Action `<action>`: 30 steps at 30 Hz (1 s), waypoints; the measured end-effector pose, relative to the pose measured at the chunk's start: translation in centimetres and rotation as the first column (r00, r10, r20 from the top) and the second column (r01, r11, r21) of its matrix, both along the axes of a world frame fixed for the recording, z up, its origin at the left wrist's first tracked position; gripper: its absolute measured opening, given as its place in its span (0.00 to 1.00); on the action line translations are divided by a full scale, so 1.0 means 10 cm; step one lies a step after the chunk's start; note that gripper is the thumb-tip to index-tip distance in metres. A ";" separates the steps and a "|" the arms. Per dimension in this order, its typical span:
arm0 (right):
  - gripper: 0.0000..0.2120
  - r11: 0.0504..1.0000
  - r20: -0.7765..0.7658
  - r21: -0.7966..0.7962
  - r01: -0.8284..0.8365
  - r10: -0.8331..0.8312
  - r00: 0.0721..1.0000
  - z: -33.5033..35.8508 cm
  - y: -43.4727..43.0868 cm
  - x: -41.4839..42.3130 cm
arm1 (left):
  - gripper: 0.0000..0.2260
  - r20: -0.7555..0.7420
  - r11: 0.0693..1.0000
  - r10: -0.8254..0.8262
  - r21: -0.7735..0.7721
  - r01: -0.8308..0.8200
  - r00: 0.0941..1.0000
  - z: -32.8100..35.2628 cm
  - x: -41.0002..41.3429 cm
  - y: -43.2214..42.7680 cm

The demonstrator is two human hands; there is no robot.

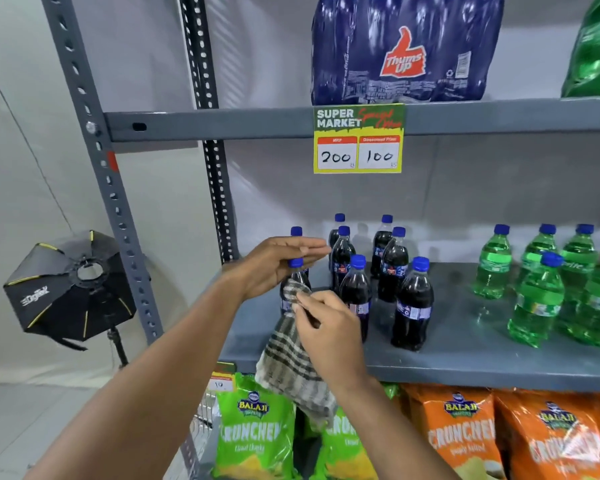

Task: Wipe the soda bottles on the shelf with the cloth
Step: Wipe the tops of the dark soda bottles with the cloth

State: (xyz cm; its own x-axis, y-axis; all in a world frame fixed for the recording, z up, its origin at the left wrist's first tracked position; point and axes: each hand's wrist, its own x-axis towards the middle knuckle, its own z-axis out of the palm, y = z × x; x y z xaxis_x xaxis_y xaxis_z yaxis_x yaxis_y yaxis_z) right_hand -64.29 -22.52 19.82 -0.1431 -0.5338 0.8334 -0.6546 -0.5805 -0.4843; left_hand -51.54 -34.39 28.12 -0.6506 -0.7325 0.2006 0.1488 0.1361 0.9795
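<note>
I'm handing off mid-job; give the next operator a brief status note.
Left hand: cupped around the neck of the front-left cola bottle, steadying it.
Right hand: pinching the checked cloth against that bottle's body.
Other cola bottles stand on the middle shelf; green bottles to their right.
Done: cannot tell which are wiped.
Left: finish this bottle, then the rest.

The blue bottle pack (406,50) at upper right reads "Thums Up". The shelf tag (358,138) below it reads "SUPER MARKET", 200 and 100. The chip bags (465,434) at the bottom read "BALAJI".
</note>
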 end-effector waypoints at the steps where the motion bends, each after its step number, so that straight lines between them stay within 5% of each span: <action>1: 0.10 1.000 -0.010 -0.012 0.004 -0.004 1.000 0.00 -0.03 0.02 | 0.16 -0.005 1.000 -0.024 -0.007 0.024 1.000 0.00 0.00 -0.01; 10: 0.07 0.989 -0.026 -0.082 0.122 -0.125 0.992 0.01 -0.24 0.11 | 0.16 -0.075 0.992 -0.127 -0.011 0.127 0.989 -0.06 -0.01 -0.03; 22: 0.08 0.996 -0.116 0.038 0.080 -0.075 0.990 -0.60 -0.08 0.03 | 0.16 -0.104 0.989 -0.138 -0.067 0.131 0.985 -0.11 -0.02 -0.05; 30: 0.03 0.990 -0.162 -0.109 0.084 -0.102 0.982 -0.14 -0.20 0.24 | 0.16 -0.098 0.992 -0.124 -0.052 0.119 0.987 -0.10 -0.02 -0.03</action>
